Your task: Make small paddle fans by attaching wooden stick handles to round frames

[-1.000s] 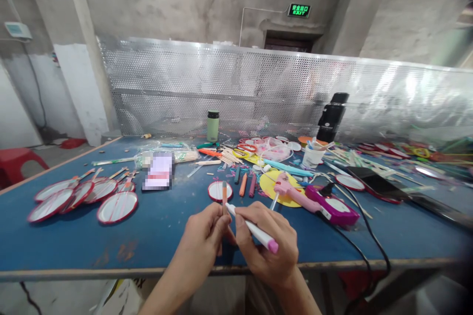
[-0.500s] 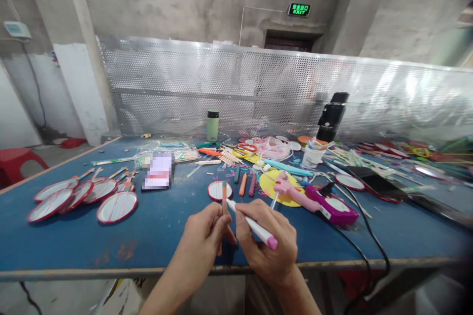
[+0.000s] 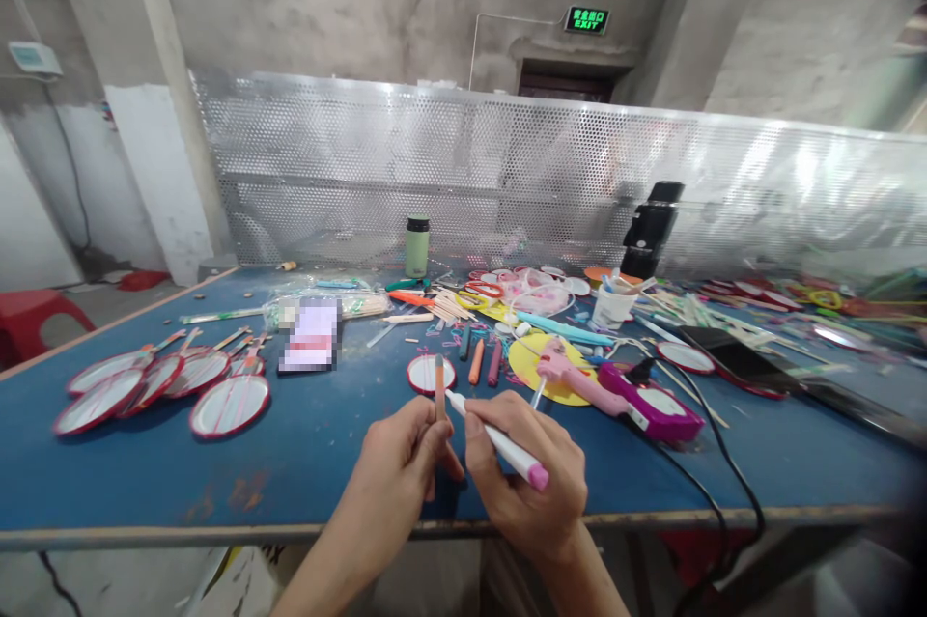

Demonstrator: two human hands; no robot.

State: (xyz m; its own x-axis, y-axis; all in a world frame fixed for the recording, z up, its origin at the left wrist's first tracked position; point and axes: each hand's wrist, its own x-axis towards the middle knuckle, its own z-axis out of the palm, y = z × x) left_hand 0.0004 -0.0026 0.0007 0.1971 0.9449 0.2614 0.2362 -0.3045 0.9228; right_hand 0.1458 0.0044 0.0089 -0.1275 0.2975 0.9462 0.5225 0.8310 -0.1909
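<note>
Near the front edge of the table, my left hand (image 3: 406,453) pinches a flat wooden craft stick (image 3: 439,385) upright; its upper part looks orange with a greyish tip. My right hand (image 3: 532,462) is closed around a white marker (image 3: 507,448) with a pink end, held like a pen. The marker's tip points at the stick's right side, close to it; whether they touch I cannot tell. Just behind the stick lies a round white disc with a red rim (image 3: 420,371). Several crayon-like sticks, among them an orange one (image 3: 476,361), lie beyond my right hand.
Red-rimmed discs on sticks (image 3: 228,405) are piled at left beside a phone (image 3: 311,337). A pink glue gun (image 3: 572,376) rests at right near a purple device (image 3: 656,405), with black cables running over the edge. A green bottle (image 3: 417,248) and black flask (image 3: 648,236) stand behind.
My right hand and the marker have shifted very slightly to the right. My left hand and the stick are almost unmoved.
</note>
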